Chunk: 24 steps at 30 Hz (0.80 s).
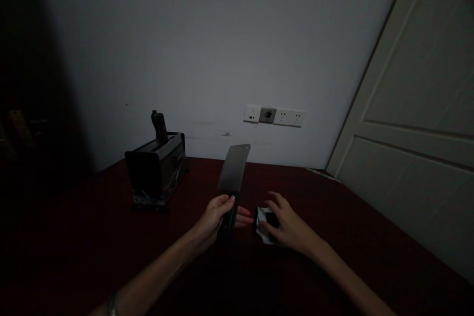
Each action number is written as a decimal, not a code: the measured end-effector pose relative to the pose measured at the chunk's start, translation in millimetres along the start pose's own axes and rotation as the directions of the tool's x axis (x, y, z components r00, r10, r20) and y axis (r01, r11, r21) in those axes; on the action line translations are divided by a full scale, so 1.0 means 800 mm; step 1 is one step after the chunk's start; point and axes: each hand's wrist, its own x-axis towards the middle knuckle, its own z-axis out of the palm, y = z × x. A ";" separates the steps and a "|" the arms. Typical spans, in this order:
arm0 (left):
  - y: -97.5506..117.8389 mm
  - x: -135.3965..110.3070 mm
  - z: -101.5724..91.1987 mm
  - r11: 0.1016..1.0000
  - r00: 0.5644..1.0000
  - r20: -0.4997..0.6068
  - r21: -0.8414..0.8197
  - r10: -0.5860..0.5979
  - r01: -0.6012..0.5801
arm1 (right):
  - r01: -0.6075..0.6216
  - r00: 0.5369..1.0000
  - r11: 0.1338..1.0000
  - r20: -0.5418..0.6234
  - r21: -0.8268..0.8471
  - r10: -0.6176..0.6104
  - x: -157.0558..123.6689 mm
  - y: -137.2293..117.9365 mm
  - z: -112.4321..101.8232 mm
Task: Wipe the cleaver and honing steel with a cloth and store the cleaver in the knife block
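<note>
My left hand (pixel 215 217) grips the black handle of a cleaver (pixel 234 168). Its broad grey blade points up and away from me, with a small hole near the far corner. To the right, my right hand (pixel 287 222) curves over a crumpled white cloth or tissue (pixel 263 224) with a dark patch, its fingers apart. Whether those fingertips press on it is hard to tell in the dim light. At the left stands a black knife block (pixel 155 173) with dark handles (pixel 160 127) sticking up from its top.
A dark red table (pixel 200 173) runs back to a pale wall (pixel 207 49). Wall sockets (pixel 274 115) sit above its far edge. A white panelled door (pixel 414 123) borders the right side. Brass-coloured hardware (pixel 20 126) shows in the shadow at far left.
</note>
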 end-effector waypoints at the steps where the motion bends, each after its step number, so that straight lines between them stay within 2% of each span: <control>1: 0.003 0.000 0.002 1.000 1.000 0.008 -0.023 -0.010 0.010 | 0.011 0.998 1.000 -0.058 -0.016 -0.012 0.001 -0.008 -0.010; 3: 0.011 0.001 0.006 0.998 0.999 0.019 -0.060 -0.029 0.030 | 0.083 0.986 0.996 -0.144 -0.029 -0.086 0.003 -0.030 -0.026; 5: 0.019 0.002 0.011 0.995 0.999 0.017 -0.091 -0.050 0.051 | 0.211 0.962 0.977 -0.173 -0.024 -0.212 0.004 -0.053 -0.034; 8: 0.028 0.006 0.018 0.989 0.997 -0.013 -0.128 -0.077 0.074 | 0.383 0.904 0.923 -0.187 -0.043 -0.384 0.006 -0.082 -0.033; 10: 0.030 0.008 0.021 0.986 0.996 -0.047 -0.147 -0.080 0.072 | 0.442 0.863 0.891 -0.224 -0.099 -0.453 0.011 -0.094 -0.027; 16: 0.031 0.013 0.029 0.959 0.998 -0.048 -0.281 -0.044 0.029 | 0.484 0.749 0.811 -0.325 -0.328 -0.578 0.028 -0.104 -0.020; 24: 0.032 0.014 0.038 0.949 0.995 -0.048 -0.308 -0.092 0.073 | 0.504 0.684 0.736 -0.312 -0.452 -0.660 0.033 -0.095 -0.019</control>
